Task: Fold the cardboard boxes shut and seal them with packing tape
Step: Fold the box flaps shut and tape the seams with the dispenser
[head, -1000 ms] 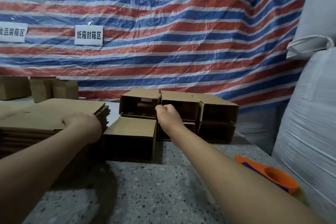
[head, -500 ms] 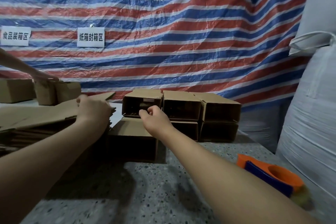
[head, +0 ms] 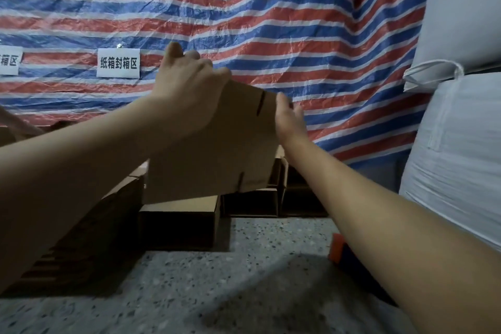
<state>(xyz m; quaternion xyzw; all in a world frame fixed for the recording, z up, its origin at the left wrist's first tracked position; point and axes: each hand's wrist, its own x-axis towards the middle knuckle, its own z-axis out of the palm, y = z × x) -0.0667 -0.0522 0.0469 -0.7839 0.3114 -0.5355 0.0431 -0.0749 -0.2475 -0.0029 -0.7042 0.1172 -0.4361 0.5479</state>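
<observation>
A flat, unfolded cardboard box blank (head: pixel 217 149) is held up in the air in front of me, tilted. My left hand (head: pixel 187 87) grips its upper left edge, fingers curled over the top. My right hand (head: pixel 288 116) touches its right edge with fingers fairly straight. Below and behind the blank, several assembled small boxes (head: pixel 179 222) sit on the speckled table (head: pixel 217 293). The stack of flat blanks (head: pixel 89 230) lies under my left forearm. An orange and blue tape dispenser (head: pixel 339 251) peeks out beneath my right forearm.
A red, white and blue striped tarp (head: pixel 271 22) hangs behind the table, with white paper signs (head: pixel 118 63) on it. Large white sacks (head: pixel 455 144) stand at the right. Another person's arm (head: pixel 16 123) shows at the far left.
My left hand has lifted one flat blank off the stack and raised it in front of me. My right hand left the assembled boxes and moved up to the blank's right edge.
</observation>
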